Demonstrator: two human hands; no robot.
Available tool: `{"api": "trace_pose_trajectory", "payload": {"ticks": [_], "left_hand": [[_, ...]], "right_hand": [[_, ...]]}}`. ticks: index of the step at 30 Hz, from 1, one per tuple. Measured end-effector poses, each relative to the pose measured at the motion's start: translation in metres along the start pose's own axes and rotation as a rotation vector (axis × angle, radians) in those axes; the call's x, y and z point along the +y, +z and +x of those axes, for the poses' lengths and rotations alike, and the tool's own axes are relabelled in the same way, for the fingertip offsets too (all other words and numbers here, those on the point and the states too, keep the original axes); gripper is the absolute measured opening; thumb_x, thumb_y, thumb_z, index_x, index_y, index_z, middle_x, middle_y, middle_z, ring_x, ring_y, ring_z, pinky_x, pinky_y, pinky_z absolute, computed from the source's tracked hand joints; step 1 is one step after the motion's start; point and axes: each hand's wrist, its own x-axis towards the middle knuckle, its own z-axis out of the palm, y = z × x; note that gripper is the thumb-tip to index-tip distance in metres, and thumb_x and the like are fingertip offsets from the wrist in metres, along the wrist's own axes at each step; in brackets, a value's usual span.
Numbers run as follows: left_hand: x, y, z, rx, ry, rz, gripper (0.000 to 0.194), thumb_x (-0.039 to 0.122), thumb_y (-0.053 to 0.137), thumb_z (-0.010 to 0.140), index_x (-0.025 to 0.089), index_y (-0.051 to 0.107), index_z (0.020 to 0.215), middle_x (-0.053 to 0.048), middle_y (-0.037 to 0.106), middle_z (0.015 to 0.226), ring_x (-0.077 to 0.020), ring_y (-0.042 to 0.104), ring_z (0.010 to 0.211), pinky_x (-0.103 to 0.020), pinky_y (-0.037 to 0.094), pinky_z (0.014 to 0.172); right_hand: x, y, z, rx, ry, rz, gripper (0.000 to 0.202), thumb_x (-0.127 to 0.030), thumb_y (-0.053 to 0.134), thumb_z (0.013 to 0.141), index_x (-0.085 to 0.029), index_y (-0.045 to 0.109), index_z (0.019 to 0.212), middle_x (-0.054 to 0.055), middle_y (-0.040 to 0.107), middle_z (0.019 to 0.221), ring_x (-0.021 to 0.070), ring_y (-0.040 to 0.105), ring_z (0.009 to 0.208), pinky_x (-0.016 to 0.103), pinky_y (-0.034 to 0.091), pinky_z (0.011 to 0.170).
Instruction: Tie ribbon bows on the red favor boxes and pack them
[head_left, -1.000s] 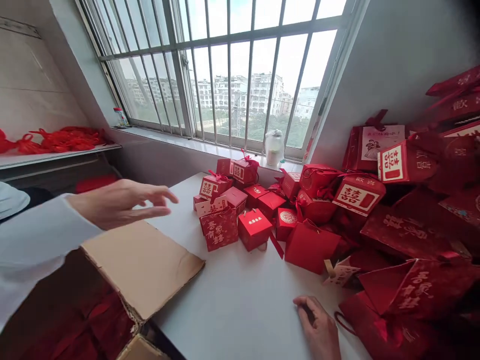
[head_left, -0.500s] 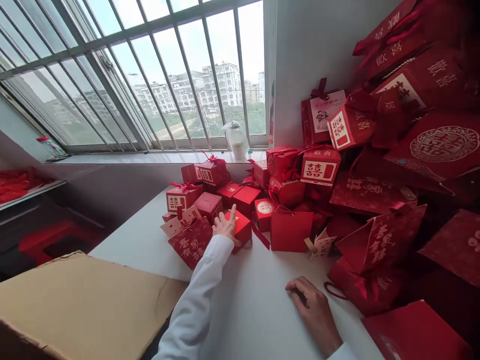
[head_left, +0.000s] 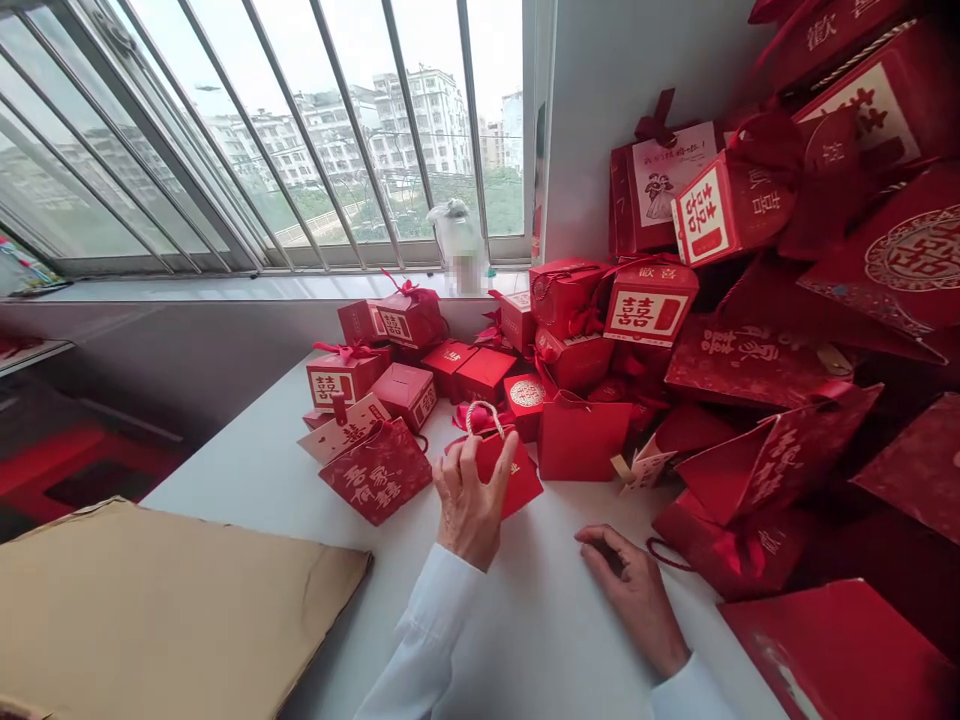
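Observation:
My left hand [head_left: 471, 500] is closed at a small red gift bag [head_left: 521, 482] with gold lettering. Its thumb and fingers bend in by the bag's twisted white rope handle [head_left: 484, 408]; the exact grip is partly hidden behind the hand. On the white table [head_left: 540, 620], my right hand [head_left: 630, 585] rests with loosely curved fingers, a gap by the thumb and nothing in it. A dark red bag with white characters [head_left: 379, 472] lies left of my left hand. Behind the small bag stand a box with a round gold emblem [head_left: 526, 393] and a plain red bag [head_left: 583, 440].
Red boxes with ribbons [head_left: 349, 380] are grouped at the back left. A tall heap of red bags [head_left: 780, 450] fills the right side. A cardboard box flap [head_left: 187, 590] borders the left, below a barred window [head_left: 337, 150]. On the sill sits a plastic-wrapped item [head_left: 459, 245].
My left hand has drawn back towards me and turned more upright. The small red bag has shifted right and tilted, so its rope handle shows. My right hand stays on the table.

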Motion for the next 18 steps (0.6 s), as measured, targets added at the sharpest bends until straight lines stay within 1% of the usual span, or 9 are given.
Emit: {"api": "trace_pose_trajectory", "payload": {"ticks": [2, 4, 6, 8, 10, 13, 15, 17, 18], "left_hand": [[0.018, 0.004, -0.022, -0.002, 0.022, -0.035, 0.085, 0.018, 0.062, 0.076, 0.039, 0.019, 0.145, -0.016, 0.039, 0.134, -0.0390, 0.037, 0.122, -0.062, 0.026, 0.100], [0.036, 0.002, -0.043, -0.025, 0.088, -0.119, 0.086, 0.027, 0.069, 0.071, 0.041, 0.024, 0.144, -0.016, 0.042, 0.132, -0.0415, 0.040, 0.119, -0.065, 0.026, 0.095], [0.049, -0.010, -0.060, -0.089, 0.187, -0.282, 0.086, 0.041, 0.072, 0.068, 0.038, 0.030, 0.142, -0.015, 0.044, 0.131, -0.0408, 0.041, 0.117, -0.063, 0.028, 0.096], [0.055, -0.026, -0.069, -0.047, 0.232, -0.442, 0.071, 0.045, 0.065, 0.076, 0.037, 0.034, 0.140, -0.012, 0.048, 0.126, -0.0354, 0.042, 0.116, -0.057, 0.029, 0.100], [0.052, -0.039, -0.070, 0.039, 0.176, -0.539, 0.057, 0.038, 0.057, 0.085, 0.037, 0.036, 0.138, -0.010, 0.049, 0.122, -0.0305, 0.044, 0.116, -0.052, 0.032, 0.100], [0.036, -0.040, -0.062, 0.104, -0.063, -0.647, 0.063, 0.033, 0.059, 0.085, 0.027, 0.029, 0.141, -0.015, 0.042, 0.128, -0.0304, 0.041, 0.122, -0.049, 0.039, 0.098], [0.022, -0.029, -0.058, 0.044, -0.160, -0.734, 0.078, 0.043, 0.065, 0.079, 0.024, 0.024, 0.143, -0.018, 0.036, 0.135, -0.0341, 0.034, 0.129, -0.053, 0.038, 0.100], [0.011, -0.015, -0.058, -0.091, -0.126, -0.837, 0.102, 0.055, 0.072, 0.067, 0.024, 0.015, 0.145, -0.020, 0.029, 0.142, -0.0393, 0.028, 0.134, -0.057, 0.036, 0.101], [0.007, -0.008, -0.059, -0.164, -0.093, -0.885, 0.113, 0.057, 0.075, 0.061, 0.025, 0.009, 0.146, -0.021, 0.025, 0.144, -0.0410, 0.027, 0.134, -0.059, 0.035, 0.102]], "right_hand": [[0.002, -0.002, 0.003, 0.014, 0.068, 0.130, 0.034, -0.046, 0.050, 0.086, -0.018, 0.064, 0.101, 0.006, 0.069, 0.082, 0.0200, 0.064, 0.073, 0.027, 0.050, 0.062], [0.002, -0.005, 0.005, 0.036, 0.098, 0.223, 0.041, -0.050, 0.046, 0.088, -0.017, 0.062, 0.106, 0.008, 0.070, 0.086, 0.0198, 0.064, 0.074, 0.027, 0.051, 0.062], [-0.002, -0.008, 0.005, 0.042, 0.098, 0.244, 0.044, -0.051, 0.044, 0.089, -0.017, 0.064, 0.106, 0.010, 0.070, 0.092, 0.0202, 0.064, 0.075, 0.028, 0.052, 0.063], [-0.006, -0.010, 0.004, 0.017, 0.080, 0.228, 0.043, -0.051, 0.043, 0.090, -0.017, 0.065, 0.104, 0.010, 0.069, 0.097, 0.0213, 0.063, 0.080, 0.029, 0.052, 0.066], [-0.009, -0.012, 0.000, -0.009, 0.058, 0.218, 0.044, -0.052, 0.042, 0.090, -0.018, 0.067, 0.102, 0.009, 0.069, 0.097, 0.0221, 0.062, 0.082, 0.030, 0.051, 0.069], [-0.010, -0.012, -0.006, 0.035, 0.088, 0.265, 0.047, -0.056, 0.041, 0.089, -0.018, 0.067, 0.100, 0.008, 0.068, 0.095, 0.0227, 0.061, 0.085, 0.031, 0.049, 0.072], [-0.011, -0.010, -0.010, 0.071, 0.141, 0.350, 0.050, -0.059, 0.039, 0.089, -0.019, 0.066, 0.103, 0.008, 0.068, 0.097, 0.0232, 0.061, 0.088, 0.032, 0.049, 0.075], [-0.012, -0.007, -0.014, 0.085, 0.193, 0.460, 0.052, -0.061, 0.039, 0.087, -0.019, 0.063, 0.108, 0.008, 0.068, 0.100, 0.0241, 0.062, 0.090, 0.034, 0.049, 0.077], [-0.013, -0.005, -0.015, 0.092, 0.215, 0.512, 0.053, -0.062, 0.041, 0.086, -0.019, 0.062, 0.110, 0.009, 0.068, 0.102, 0.0246, 0.063, 0.090, 0.035, 0.049, 0.077]]}}
